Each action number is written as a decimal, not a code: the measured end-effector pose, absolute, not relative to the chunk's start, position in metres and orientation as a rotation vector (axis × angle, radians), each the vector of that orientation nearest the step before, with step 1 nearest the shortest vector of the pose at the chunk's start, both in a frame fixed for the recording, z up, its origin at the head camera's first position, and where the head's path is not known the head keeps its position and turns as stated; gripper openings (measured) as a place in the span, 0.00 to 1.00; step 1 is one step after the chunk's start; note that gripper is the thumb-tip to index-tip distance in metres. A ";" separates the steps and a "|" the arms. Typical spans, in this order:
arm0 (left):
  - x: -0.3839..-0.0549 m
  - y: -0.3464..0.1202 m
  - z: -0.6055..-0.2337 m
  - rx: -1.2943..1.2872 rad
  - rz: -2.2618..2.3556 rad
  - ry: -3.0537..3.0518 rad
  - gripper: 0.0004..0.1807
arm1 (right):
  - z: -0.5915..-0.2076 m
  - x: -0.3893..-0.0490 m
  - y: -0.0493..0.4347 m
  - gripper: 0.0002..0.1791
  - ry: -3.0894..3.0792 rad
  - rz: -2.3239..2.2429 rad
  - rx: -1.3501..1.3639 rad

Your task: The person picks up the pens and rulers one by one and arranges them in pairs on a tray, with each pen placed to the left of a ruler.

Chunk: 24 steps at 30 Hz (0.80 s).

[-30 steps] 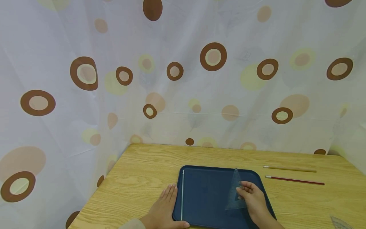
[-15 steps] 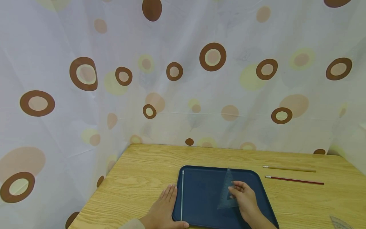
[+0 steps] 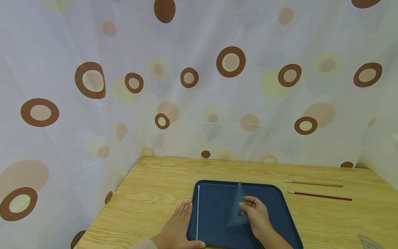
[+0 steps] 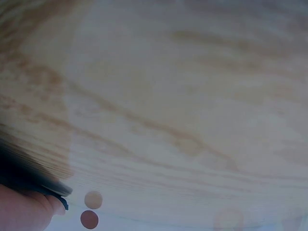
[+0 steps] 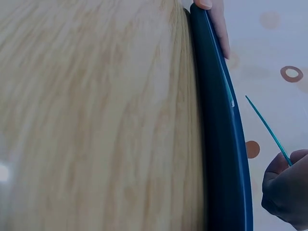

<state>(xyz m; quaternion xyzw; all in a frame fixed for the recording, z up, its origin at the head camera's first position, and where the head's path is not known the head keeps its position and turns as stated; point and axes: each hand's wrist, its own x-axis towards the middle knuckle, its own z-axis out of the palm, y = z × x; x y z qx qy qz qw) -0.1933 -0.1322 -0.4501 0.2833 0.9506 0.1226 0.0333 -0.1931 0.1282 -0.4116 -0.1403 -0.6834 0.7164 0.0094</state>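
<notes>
A clear triangular set square (image 3: 236,208) is pinched between the thumb and fingers of my right hand (image 3: 258,215). It is held over the dark blue tray (image 3: 270,199), one point toward the far rim. The right wrist view shows the set square (image 5: 268,127) nearly edge-on, raised above the tray's side (image 5: 221,144). Along the tray's left edge lies my left hand (image 3: 176,224), fingers straight and thumb stretched along the near corner. Inside the tray, close to that left side, a pale pencil (image 3: 198,212) with an eraser end lies lengthwise.
Right of the tray, a yellowish pencil (image 3: 315,183) and a dark red pencil (image 3: 321,196) lie roughly parallel on the wooden table (image 3: 161,180). A clear curved piece with markings (image 3: 369,242) is cut off at the lower right. A patterned curtain (image 3: 199,103) hangs behind the table.
My right hand has moved left across the tray, carrying the set square toward the tray's middle. My left hand and the pale pencil have stayed in place.
</notes>
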 end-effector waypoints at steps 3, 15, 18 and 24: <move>-0.194 -0.133 -0.450 0.876 0.385 2.919 0.62 | -0.413 -0.194 0.122 0.14 -2.136 2.225 -0.432; -0.194 -0.136 -0.453 0.880 0.411 2.907 0.61 | -0.414 -0.198 0.096 0.13 -2.150 2.224 -0.402; -0.194 -0.136 -0.454 0.886 0.411 2.918 0.61 | -0.414 -0.198 0.091 0.13 -2.155 2.216 -0.407; -0.195 -0.135 -0.453 0.895 0.400 2.924 0.61 | -0.418 -0.201 0.084 0.14 -2.149 2.228 -0.424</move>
